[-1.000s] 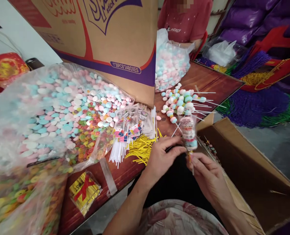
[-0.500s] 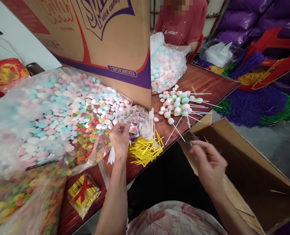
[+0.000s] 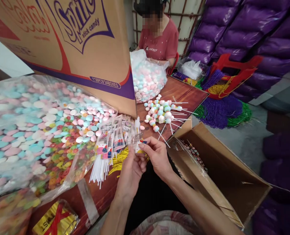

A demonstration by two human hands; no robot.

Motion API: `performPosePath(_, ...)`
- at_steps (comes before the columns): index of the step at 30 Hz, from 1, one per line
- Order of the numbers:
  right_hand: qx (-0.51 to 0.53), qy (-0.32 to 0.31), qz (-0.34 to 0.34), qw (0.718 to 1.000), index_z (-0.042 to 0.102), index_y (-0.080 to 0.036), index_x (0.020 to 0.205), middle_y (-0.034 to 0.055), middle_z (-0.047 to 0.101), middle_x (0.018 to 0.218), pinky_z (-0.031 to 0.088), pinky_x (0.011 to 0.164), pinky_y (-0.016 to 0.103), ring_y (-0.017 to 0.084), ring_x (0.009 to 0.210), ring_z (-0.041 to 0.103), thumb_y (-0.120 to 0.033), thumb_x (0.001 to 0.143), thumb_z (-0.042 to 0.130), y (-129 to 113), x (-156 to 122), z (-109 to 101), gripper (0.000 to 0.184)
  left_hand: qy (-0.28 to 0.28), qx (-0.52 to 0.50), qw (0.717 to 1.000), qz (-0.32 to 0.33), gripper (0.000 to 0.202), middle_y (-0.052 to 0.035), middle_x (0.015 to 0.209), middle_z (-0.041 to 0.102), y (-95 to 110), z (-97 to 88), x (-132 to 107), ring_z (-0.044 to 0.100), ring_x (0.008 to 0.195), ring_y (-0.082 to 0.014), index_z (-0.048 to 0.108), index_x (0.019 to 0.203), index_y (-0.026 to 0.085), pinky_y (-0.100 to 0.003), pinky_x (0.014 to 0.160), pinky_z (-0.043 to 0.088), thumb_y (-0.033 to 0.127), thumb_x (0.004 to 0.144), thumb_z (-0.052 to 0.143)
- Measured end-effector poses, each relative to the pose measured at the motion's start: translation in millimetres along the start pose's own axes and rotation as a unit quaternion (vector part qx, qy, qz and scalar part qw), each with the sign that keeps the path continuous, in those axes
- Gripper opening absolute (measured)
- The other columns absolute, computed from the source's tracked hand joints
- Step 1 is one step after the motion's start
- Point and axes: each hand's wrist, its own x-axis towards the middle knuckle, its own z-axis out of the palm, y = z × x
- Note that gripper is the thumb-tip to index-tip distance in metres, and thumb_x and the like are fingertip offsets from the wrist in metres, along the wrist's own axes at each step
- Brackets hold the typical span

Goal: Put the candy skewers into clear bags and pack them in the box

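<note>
My left hand [image 3: 131,169] and my right hand [image 3: 157,156] meet at the table's front edge. Both pinch a small clear printed wrapper bag [image 3: 138,142] between their fingertips. Just behind them lies a fanned stack of the same printed wrapper bags [image 3: 112,135]. White sticks [image 3: 99,168] and yellow twist ties [image 3: 117,161] lie under and beside the stack. A heap of candy skewers on sticks [image 3: 159,112] rests farther back on the wooden table [image 3: 184,93].
A big bag of pastel disc candies and coloured rings [image 3: 42,127] fills the left. A tall printed carton [image 3: 81,49] stands behind. An open cardboard box [image 3: 215,166] sits at the right. A person in a red shirt [image 3: 159,42] sits behind another candy bag [image 3: 147,76]. A gold packet [image 3: 55,220] lies near the front.
The wrapped candy stick I held a second ago is gone from my hands. My left hand reached to the wrapper stack and came back; both hands now hold one wrapper bag. The camera tilted up.
</note>
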Motion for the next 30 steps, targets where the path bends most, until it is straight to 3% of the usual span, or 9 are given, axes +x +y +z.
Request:
performPosePath(2,-0.035,0.002,-0.014,0.999,0.061,-0.020,0.074,-0.0025,0.058,0.065,0.040,0.052,0.024,0.012,0.057,0.049,-0.035,0.078,0.069,-3.3,-1.4,-3.4,0.018,-0.033,-0.090,0.994,-0.053,0.044,-0.0041,0.087,0.066,-0.8,4.2,1.9,0.055,0.065,-0.0084,0.069,0.093,0.016,-0.021,0.060,0.047,0.055,0.073,0.075)
performPosePath(4,-0.065,0.010,-0.043,0.997,0.058,-0.020,0.071,-0.0028,0.054,0.064,0.040,0.053,0.024,0.012,0.057,0.048,-0.035,0.080,0.067,-5.7,-1.5,-7.1,0.020,-0.041,-0.137,0.989,-0.043,0.038,-0.0041,0.099,0.068,1.0,8.3,6.4,0.059,0.074,-0.0090,0.070,0.099,0.018,-0.021,0.067,0.049,0.044,0.073,0.079)
performPosePath(9,-0.120,0.007,-0.083,0.989,0.048,-0.019,0.063,-0.0040,0.041,0.063,0.032,0.054,0.023,0.010,0.060,0.036,-0.040,0.088,0.060,-2.7,-1.7,-15.9,0.035,0.004,-0.123,0.991,0.041,0.026,0.0005,0.085,0.069,3.1,14.5,19.1,0.061,0.076,-0.0088,0.071,0.079,0.017,-0.018,0.065,0.049,0.023,0.061,0.089)
performPosePath(12,-0.135,0.029,-0.080,0.987,0.038,-0.020,0.061,-0.0048,0.033,0.061,0.027,0.053,0.024,0.010,0.059,0.029,-0.044,0.091,0.055,4.4,-3.3,-15.8,0.042,0.064,-0.058,0.989,0.117,0.026,0.0015,0.073,0.067,-1.2,17.5,21.9,0.060,0.069,-0.0084,0.070,0.070,0.015,-0.019,0.067,0.050,0.025,0.058,0.090)
performPosePath(15,-0.116,0.034,-0.062,0.991,0.035,-0.021,0.062,-0.0045,0.032,0.062,0.025,0.052,0.025,0.010,0.058,0.027,-0.049,0.093,0.051,10.5,-2.9,-13.6,0.045,0.099,-0.006,0.979,0.179,0.026,0.0018,0.075,0.068,-3.5,20.1,22.0,0.061,0.070,-0.0088,0.071,0.076,0.017,-0.020,0.069,0.051,0.034,0.064,0.087)
performPosePath(21,-0.172,0.001,-0.063,0.983,0.034,-0.021,0.062,-0.0046,0.030,0.060,0.023,0.051,0.025,0.010,0.057,0.026,-0.050,0.096,0.047,10.7,4.6,-25.5,0.047,0.089,-0.055,0.980,0.167,0.033,0.0009,0.075,0.069,10.3,24.2,26.1,0.059,0.066,-0.0059,0.072,0.072,0.014,-0.016,0.064,0.049,0.033,0.053,0.091)
performPosePath(24,-0.290,-0.012,-0.106,0.951,0.036,-0.020,0.061,-0.0050,0.032,0.059,0.025,0.052,0.024,0.009,0.055,0.031,-0.045,0.097,0.046,8.9,9.7,-35.8,0.045,0.117,-0.069,0.976,0.173,0.035,0.0011,0.070,0.068,16.9,26.8,32.6,0.058,0.064,-0.0057,0.071,0.069,0.014,-0.014,0.059,0.047,0.030,0.048,0.093)
performPosePath(28,-0.434,0.094,-0.243,0.862,0.052,-0.020,0.071,-0.0006,0.052,0.070,0.037,0.063,0.025,0.012,0.065,0.048,-0.029,0.098,0.047,8.1,14.3,-49.3,0.029,0.150,-0.091,0.966,0.188,0.037,0.0035,0.064,0.064,22.5,26.6,43.2,0.053,0.058,-0.0036,0.067,0.063,0.013,-0.013,0.055,0.045,0.030,0.044,0.094)
performPosePath(30,-0.458,0.110,-0.299,0.830,0.056,-0.020,0.079,0.0014,0.057,0.075,0.040,0.066,0.024,0.013,0.068,0.053,-0.023,0.098,0.048,5.4,11.5,-56.1,0.020,0.153,-0.098,0.964,0.196,0.038,0.0041,0.064,0.063,24.9,25.1,47.1,0.053,0.058,-0.0035,0.066,0.064,0.013,-0.013,0.056,0.046,0.030,0.043,0.094)
